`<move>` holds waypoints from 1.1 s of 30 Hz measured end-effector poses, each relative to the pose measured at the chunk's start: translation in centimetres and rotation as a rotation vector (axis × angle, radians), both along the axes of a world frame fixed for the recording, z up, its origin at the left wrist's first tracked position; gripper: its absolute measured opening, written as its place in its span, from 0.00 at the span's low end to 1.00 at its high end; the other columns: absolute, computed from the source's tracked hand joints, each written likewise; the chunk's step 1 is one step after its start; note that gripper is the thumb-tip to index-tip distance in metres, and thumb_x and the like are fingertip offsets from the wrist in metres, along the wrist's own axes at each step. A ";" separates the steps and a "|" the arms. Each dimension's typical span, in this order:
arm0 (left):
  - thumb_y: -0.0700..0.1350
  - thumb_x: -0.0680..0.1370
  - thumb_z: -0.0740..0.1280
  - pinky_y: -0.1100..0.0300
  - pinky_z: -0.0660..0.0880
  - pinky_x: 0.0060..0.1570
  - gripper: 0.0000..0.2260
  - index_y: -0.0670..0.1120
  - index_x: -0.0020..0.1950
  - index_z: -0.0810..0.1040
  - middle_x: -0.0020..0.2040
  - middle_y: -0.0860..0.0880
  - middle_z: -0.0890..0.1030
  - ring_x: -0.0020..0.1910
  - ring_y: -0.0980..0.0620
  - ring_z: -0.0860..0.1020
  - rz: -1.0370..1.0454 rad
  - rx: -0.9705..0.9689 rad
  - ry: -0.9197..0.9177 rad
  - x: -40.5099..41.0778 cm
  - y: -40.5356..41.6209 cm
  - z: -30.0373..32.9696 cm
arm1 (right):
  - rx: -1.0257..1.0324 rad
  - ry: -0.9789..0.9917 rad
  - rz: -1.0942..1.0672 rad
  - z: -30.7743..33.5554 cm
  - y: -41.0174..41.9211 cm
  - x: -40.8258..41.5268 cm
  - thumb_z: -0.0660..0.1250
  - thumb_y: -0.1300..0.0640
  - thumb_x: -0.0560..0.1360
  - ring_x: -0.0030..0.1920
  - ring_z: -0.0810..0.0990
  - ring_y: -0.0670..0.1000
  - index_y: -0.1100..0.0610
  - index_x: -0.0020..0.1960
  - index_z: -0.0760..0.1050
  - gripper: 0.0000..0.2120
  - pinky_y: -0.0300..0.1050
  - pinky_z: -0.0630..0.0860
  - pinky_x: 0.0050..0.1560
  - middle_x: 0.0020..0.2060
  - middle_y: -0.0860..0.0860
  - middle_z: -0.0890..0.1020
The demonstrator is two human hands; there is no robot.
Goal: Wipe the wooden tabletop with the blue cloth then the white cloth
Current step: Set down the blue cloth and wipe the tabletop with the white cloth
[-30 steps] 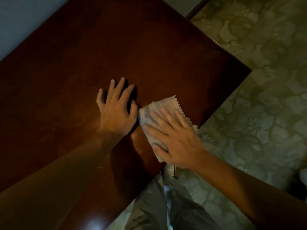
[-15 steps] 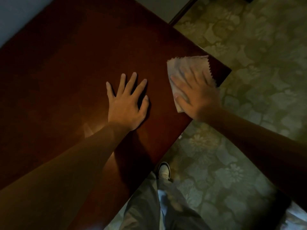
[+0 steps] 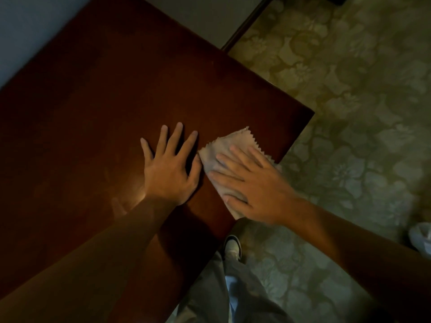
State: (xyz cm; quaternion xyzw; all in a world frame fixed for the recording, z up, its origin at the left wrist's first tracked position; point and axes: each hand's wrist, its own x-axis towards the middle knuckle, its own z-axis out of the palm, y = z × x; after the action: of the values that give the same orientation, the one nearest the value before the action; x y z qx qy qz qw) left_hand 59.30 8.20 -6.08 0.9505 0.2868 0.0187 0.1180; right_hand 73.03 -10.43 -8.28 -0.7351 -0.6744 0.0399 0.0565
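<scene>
Right hand (image 3: 254,185) presses flat on the white cloth (image 3: 229,148) overhanging the tabletop (image 3: 116,101) edge, where it could slip off; left hand (image 3: 171,169) rests flat, holding nothing.

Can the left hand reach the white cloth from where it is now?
Probably yes. The left hand lies flat on the wooden tabletop, directly beside the white cloth, with nothing between them. The right hand presses most of the cloth, so only its near edge is free.

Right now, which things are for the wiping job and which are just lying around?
For the job:
white cloth under the right hand
wooden tabletop
left hand, flat on the tabletop

Just lying about:
patterned floor
shoe
pale object at the right edge, too cropped to name
</scene>
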 end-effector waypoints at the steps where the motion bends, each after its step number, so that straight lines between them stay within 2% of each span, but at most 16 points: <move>1: 0.57 0.82 0.54 0.31 0.46 0.73 0.25 0.53 0.78 0.64 0.79 0.47 0.60 0.80 0.43 0.52 0.003 -0.001 0.004 0.0 0.0 0.0 | 0.000 -0.001 -0.015 0.1 0.2 1.2 0.52 0.40 0.83 0.82 0.52 0.58 0.47 0.81 0.60 0.28 0.61 0.52 0.79 0.81 0.53 0.58; 5: 0.57 0.82 0.53 0.32 0.44 0.74 0.25 0.53 0.79 0.63 0.80 0.47 0.59 0.80 0.43 0.52 -0.006 0.012 0.024 0.0 0.0 -0.2 | -0.007 -0.009 -0.209 0.7 1.2 7.0 0.56 0.41 0.82 0.79 0.60 0.59 0.48 0.80 0.62 0.28 0.64 0.59 0.75 0.79 0.54 0.64; 6: 0.57 0.82 0.53 0.32 0.44 0.74 0.25 0.53 0.79 0.63 0.80 0.47 0.59 0.80 0.43 0.52 -0.007 0.014 0.024 0.1 0.0 -0.2 | -0.045 -0.061 -0.259 0.8 1.4 8.3 0.55 0.41 0.82 0.80 0.59 0.59 0.48 0.80 0.60 0.28 0.64 0.58 0.75 0.80 0.55 0.63; 8: 0.57 0.82 0.53 0.32 0.43 0.74 0.25 0.54 0.79 0.62 0.80 0.47 0.59 0.80 0.43 0.51 -0.007 0.019 0.024 0.1 0.0 -0.3 | -0.169 -0.157 -0.305 0.7 1.7 9.8 0.44 0.41 0.85 0.82 0.51 0.59 0.49 0.82 0.54 0.28 0.64 0.51 0.77 0.82 0.54 0.56; 9: 0.57 0.82 0.53 0.33 0.43 0.74 0.25 0.54 0.79 0.62 0.80 0.47 0.59 0.80 0.43 0.51 -0.007 0.023 0.026 0.1 0.0 -0.3 | -0.215 -0.165 -0.312 0.7 2.0 10.2 0.39 0.41 0.84 0.82 0.46 0.59 0.49 0.82 0.51 0.29 0.64 0.47 0.78 0.82 0.53 0.52; 10: 0.57 0.82 0.53 0.33 0.43 0.74 0.25 0.54 0.79 0.61 0.80 0.47 0.59 0.80 0.43 0.51 -0.007 0.025 0.028 0.1 0.1 -0.3 | -0.218 -0.141 -0.335 0.7 2.2 10.3 0.38 0.41 0.84 0.82 0.45 0.60 0.49 0.82 0.51 0.29 0.64 0.46 0.78 0.82 0.54 0.52; 13: 0.58 0.82 0.53 0.33 0.42 0.74 0.25 0.54 0.79 0.61 0.80 0.48 0.58 0.80 0.44 0.50 -0.005 0.017 0.031 0.1 0.1 -0.3 | -0.105 -0.101 -0.419 1.1 2.6 9.9 0.47 0.42 0.84 0.81 0.53 0.60 0.49 0.81 0.58 0.27 0.63 0.51 0.77 0.80 0.54 0.61; 16: 0.58 0.82 0.53 0.33 0.42 0.74 0.25 0.54 0.79 0.61 0.80 0.48 0.58 0.80 0.44 0.50 -0.004 0.014 0.030 0.1 0.1 -0.2 | -0.106 -0.130 -0.458 1.1 2.6 9.4 0.47 0.41 0.84 0.81 0.53 0.59 0.47 0.81 0.58 0.27 0.63 0.50 0.77 0.79 0.53 0.63; 18: 0.57 0.82 0.54 0.32 0.43 0.74 0.25 0.54 0.78 0.63 0.80 0.47 0.60 0.80 0.43 0.51 -0.003 0.013 0.013 0.1 0.1 -0.2 | -0.021 -0.124 -0.504 1.1 3.0 8.3 0.53 0.42 0.83 0.79 0.59 0.61 0.49 0.79 0.65 0.26 0.66 0.54 0.76 0.77 0.54 0.67; 21: 0.57 0.82 0.54 0.31 0.44 0.73 0.24 0.53 0.78 0.64 0.79 0.47 0.61 0.80 0.43 0.53 0.000 0.009 -0.008 0.1 0.0 -0.1 | 0.051 -0.059 -0.431 1.4 3.3 6.1 0.57 0.43 0.82 0.77 0.65 0.63 0.50 0.78 0.67 0.26 0.69 0.58 0.74 0.76 0.55 0.70; 27: 0.57 0.81 0.55 0.31 0.46 0.73 0.25 0.51 0.76 0.68 0.78 0.46 0.63 0.79 0.42 0.55 0.006 0.003 -0.017 0.2 0.0 0.3 | 0.007 0.019 -0.180 0.5 3.7 -0.3 0.55 0.41 0.80 0.81 0.52 0.60 0.46 0.80 0.61 0.29 0.66 0.51 0.78 0.81 0.52 0.59; 33: 0.56 0.80 0.57 0.32 0.46 0.73 0.24 0.51 0.75 0.69 0.78 0.46 0.64 0.79 0.41 0.56 0.004 0.006 -0.046 0.2 0.1 -0.2 | 0.060 0.034 -0.134 0.1 3.9 0.1 0.55 0.41 0.81 0.81 0.53 0.57 0.47 0.80 0.62 0.28 0.63 0.51 0.79 0.80 0.52 0.61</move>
State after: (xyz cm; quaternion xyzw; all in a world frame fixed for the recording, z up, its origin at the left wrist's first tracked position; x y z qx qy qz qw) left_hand 59.45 8.32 -6.23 0.9496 0.2859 0.0417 0.1218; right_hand 73.10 -6.56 -8.19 -0.7756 -0.6237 0.0282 0.0925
